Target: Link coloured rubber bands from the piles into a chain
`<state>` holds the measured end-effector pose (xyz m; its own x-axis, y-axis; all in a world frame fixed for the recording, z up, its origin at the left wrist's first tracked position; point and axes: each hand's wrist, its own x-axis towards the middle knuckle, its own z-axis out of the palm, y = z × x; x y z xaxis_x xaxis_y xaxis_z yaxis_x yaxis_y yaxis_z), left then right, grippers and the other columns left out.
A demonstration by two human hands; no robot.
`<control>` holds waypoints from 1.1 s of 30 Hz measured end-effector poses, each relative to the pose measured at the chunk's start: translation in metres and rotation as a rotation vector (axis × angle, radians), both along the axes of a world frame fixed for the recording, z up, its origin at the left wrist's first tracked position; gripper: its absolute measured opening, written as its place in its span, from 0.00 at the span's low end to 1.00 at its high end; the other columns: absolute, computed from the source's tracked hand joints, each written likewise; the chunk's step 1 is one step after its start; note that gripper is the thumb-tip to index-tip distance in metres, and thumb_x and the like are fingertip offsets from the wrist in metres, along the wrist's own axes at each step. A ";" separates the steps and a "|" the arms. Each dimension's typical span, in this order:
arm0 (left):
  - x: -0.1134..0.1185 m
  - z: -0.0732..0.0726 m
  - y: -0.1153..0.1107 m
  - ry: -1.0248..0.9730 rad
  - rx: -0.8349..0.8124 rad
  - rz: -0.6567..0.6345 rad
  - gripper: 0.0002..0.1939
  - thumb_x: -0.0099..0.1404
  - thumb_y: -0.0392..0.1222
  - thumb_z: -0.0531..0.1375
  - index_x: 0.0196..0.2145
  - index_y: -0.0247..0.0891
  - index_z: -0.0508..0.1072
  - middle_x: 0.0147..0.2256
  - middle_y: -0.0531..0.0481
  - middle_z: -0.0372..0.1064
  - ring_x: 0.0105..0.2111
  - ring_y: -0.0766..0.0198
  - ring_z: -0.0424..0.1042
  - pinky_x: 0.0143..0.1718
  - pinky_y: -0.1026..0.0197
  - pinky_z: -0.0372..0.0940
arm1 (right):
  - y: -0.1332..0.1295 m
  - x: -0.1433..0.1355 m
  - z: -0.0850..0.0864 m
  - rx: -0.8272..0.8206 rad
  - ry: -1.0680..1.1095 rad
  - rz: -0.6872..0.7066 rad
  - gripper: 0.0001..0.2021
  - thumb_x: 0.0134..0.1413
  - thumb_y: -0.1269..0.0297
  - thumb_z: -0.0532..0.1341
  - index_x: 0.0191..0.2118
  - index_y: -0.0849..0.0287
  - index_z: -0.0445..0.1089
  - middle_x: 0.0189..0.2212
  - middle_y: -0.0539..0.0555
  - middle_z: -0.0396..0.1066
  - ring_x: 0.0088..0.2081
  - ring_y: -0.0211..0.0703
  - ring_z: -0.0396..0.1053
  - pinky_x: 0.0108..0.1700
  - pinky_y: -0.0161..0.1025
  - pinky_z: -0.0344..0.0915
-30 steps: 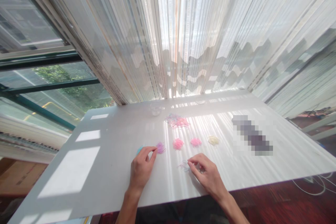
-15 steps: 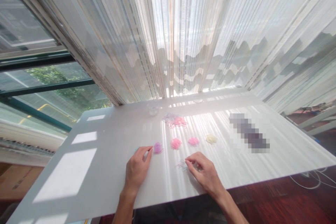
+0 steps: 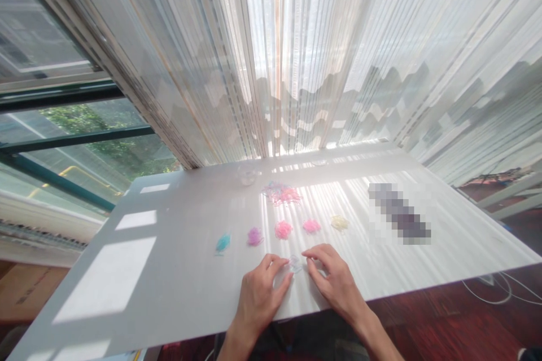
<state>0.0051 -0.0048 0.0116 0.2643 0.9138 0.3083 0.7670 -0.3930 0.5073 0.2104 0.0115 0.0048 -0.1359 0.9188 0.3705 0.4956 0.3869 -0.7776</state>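
Between my hands lies a small pile of clear, whitish thin bands (image 3: 295, 263), which look like little rubber bands. My left hand (image 3: 265, 287) is at its left side, thumb and forefinger apart, the fingertips at the pile's edge. On the other side, my right hand (image 3: 332, 273) has its thumb and fingers parted too, close to the pile. Beyond them runs a row of sorted piles: teal (image 3: 222, 242), purple (image 3: 254, 236), deep pink (image 3: 283, 229), lighter pink (image 3: 311, 226) and pale yellow bands (image 3: 339, 223). A larger mixed pile (image 3: 283, 194) lies farther back.
All of this rests on a white table (image 3: 182, 293) striped with sunlight. A clear round container (image 3: 248, 176) stands at the back, and a clear flat piece (image 3: 319, 163) near the curtain (image 3: 292, 67). A pixelated dark object (image 3: 400, 214) lies at right.
My left hand has moved right and nearer to me, from beside the purple pile to the clear bands, uncovering the teal pile. The clear bands are gathered closer together; my right hand has barely moved.
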 end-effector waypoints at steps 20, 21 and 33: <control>0.008 -0.007 0.004 0.005 0.010 0.061 0.08 0.73 0.40 0.57 0.39 0.43 0.77 0.34 0.53 0.75 0.28 0.66 0.77 0.30 0.67 0.68 | 0.002 -0.002 -0.014 0.076 -0.153 0.060 0.09 0.64 0.71 0.62 0.47 0.54 0.75 0.37 0.55 0.74 0.40 0.51 0.72 0.44 0.48 0.72; 0.007 -0.007 0.003 -0.002 0.019 0.047 0.09 0.73 0.40 0.57 0.39 0.43 0.77 0.34 0.53 0.74 0.28 0.66 0.77 0.30 0.67 0.68 | 0.002 -0.002 -0.014 0.079 -0.151 0.063 0.09 0.64 0.70 0.62 0.48 0.54 0.75 0.37 0.55 0.74 0.40 0.51 0.72 0.44 0.48 0.72; 0.005 -0.001 0.008 -0.009 0.050 -0.046 0.10 0.75 0.41 0.55 0.41 0.44 0.78 0.36 0.52 0.75 0.27 0.66 0.77 0.30 0.67 0.70 | 0.001 0.001 -0.008 0.055 -0.064 0.105 0.06 0.66 0.69 0.60 0.39 0.54 0.75 0.35 0.54 0.73 0.39 0.49 0.73 0.42 0.45 0.72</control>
<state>0.0101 0.0030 0.0103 0.3024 0.8841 0.3562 0.7432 -0.4527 0.4926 0.2115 0.0123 -0.0033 -0.2550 0.8771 0.4071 0.4980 0.4800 -0.7222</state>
